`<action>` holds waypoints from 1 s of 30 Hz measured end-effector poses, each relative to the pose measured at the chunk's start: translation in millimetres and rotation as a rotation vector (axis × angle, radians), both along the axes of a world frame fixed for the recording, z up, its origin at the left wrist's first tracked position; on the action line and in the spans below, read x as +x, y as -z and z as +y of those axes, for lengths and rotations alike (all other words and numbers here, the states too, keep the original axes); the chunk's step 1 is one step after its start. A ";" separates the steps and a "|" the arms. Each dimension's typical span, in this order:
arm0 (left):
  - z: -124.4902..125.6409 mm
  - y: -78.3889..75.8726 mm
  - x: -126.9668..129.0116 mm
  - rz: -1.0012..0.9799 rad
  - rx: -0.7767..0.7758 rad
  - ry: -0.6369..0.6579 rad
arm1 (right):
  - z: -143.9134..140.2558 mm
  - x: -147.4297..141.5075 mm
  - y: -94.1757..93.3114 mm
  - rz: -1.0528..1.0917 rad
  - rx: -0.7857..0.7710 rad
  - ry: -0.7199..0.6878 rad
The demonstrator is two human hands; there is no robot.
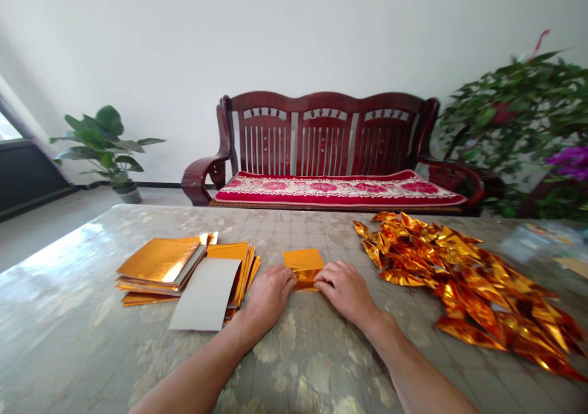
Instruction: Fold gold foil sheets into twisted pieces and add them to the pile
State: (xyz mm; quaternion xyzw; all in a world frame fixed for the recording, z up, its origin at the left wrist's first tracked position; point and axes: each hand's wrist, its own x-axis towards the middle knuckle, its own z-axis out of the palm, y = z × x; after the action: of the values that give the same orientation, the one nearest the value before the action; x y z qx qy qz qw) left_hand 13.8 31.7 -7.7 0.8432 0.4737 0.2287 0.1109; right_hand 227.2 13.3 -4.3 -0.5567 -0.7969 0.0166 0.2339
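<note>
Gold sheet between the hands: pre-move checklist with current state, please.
1. Both hands on the sheet: ok. Left hand and right hand press the near edge of the gold sheet.
2. Sheet flat on the table: ok at the far half; the near edge is bunched under the fingers.
3. Fold aligned: cannot tell, fingers cover it.
4. Flat stack apart from the work: ok, it lies left of the left hand, with a grey sheet leaning on it.
5. Folded pile apart from the work: ok, it lies right of the right hand, not touching.
</note>
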 end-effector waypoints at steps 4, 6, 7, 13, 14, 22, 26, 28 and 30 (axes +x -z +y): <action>1.5 1.2 0.3 0.020 -0.011 -0.021 | 3.2 3.9 0.5 -0.011 -0.013 -0.039; 1.9 1.4 0.2 0.026 -0.015 -0.033 | 4.8 6.3 0.8 -0.012 -0.019 -0.056; 2.0 1.3 0.2 0.031 -0.017 -0.038 | 5.4 7.4 0.9 -0.015 -0.023 -0.060; 0.7 -2.9 0.9 0.087 -0.015 -0.054 | 6.7 8.9 0.9 -0.022 -0.040 -0.048; 0.3 -3.7 1.1 0.097 -0.013 -0.059 | 6.4 8.5 1.0 -0.018 -0.041 -0.041; 1.5 -4.8 -0.1 0.101 -0.028 -0.077 | 5.9 5.8 2.7 0.016 -0.062 0.007; 2.9 -6.3 -0.5 0.107 -0.031 -0.091 | 6.7 5.9 2.3 0.060 -0.088 0.017; 2.9 -6.9 -0.4 0.105 -0.034 -0.091 | 6.3 5.1 1.9 0.068 -0.094 0.026; 2.7 -6.9 -0.3 0.101 -0.040 -0.088 | 5.6 3.7 2.1 0.055 -0.085 0.036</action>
State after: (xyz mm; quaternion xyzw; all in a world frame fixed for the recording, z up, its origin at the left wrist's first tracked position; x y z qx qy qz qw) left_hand 13.5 34.4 -0.8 0.8297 0.5198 0.1809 0.0934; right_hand 230.9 18.9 -6.3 -0.5797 -0.7786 0.0615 0.2321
